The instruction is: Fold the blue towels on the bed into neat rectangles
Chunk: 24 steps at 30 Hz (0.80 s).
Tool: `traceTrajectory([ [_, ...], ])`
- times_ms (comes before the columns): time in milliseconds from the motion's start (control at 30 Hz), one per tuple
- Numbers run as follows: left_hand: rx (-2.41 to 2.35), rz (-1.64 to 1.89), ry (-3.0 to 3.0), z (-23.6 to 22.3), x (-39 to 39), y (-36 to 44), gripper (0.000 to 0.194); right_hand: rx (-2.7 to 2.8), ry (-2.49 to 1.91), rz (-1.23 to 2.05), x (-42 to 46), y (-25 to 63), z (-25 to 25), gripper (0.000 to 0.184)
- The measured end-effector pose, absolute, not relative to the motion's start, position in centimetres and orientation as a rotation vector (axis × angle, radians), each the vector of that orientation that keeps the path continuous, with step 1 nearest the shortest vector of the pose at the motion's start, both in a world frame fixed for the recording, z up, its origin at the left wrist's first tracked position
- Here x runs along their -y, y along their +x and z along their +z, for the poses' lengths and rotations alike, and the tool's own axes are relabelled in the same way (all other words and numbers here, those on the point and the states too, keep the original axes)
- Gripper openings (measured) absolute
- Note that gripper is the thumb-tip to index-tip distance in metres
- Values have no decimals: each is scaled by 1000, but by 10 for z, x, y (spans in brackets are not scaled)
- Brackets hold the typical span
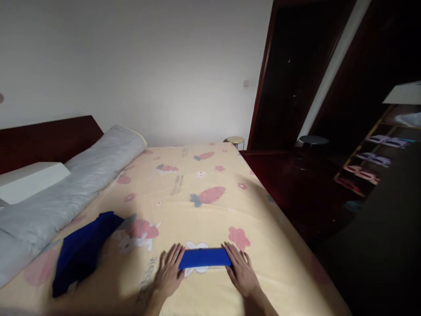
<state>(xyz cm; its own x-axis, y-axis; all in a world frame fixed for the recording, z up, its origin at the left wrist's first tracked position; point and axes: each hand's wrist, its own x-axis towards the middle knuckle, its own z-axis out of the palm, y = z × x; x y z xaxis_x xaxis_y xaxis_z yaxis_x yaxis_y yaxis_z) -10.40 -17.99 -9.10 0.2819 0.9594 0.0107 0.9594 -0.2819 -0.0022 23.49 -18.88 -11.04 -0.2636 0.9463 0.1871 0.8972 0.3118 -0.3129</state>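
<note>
A narrow, flat strip of folded blue cloth lies crosswise on the patterned bed sheet. My left hand has its left end, fingers near the far edge and thumb at the near edge. At the opposite end my right hand grips in the same way, its fingertips over the cloth. What kind of item the folded cloth is cannot be made out. Further left on the sheet lies a loose, crumpled blue garment with a small white patch at its lower edge.
A long grey bedding roll and a white box-like piece lie by the dark headboard. Beyond the bed stand a pale stool and a dark stool. A shoe rack is at right.
</note>
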Motion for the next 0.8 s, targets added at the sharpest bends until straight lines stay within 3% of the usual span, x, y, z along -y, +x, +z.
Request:
traceTrajectory([
  [133,1879,-70,-2453,-96,179,-73,84,2195,-1671,114,187,200,-108,76],
  [333,1774,-88,-2688,-96,174,-26,86,2366,-1557,420,180,166,-95,80],
  [500,1855,-84,-2596,-95,172,-77,76,2299,-1689,409,178,229,-92,67],
  [600,2005,-47,-2435,-103,168,-93,70,2348,-1724,415,173,240,-80,70],
  [800,1978,-92,-2367,-100,163,-88,55,2318,-1731,386,160,238,-7,55],
])
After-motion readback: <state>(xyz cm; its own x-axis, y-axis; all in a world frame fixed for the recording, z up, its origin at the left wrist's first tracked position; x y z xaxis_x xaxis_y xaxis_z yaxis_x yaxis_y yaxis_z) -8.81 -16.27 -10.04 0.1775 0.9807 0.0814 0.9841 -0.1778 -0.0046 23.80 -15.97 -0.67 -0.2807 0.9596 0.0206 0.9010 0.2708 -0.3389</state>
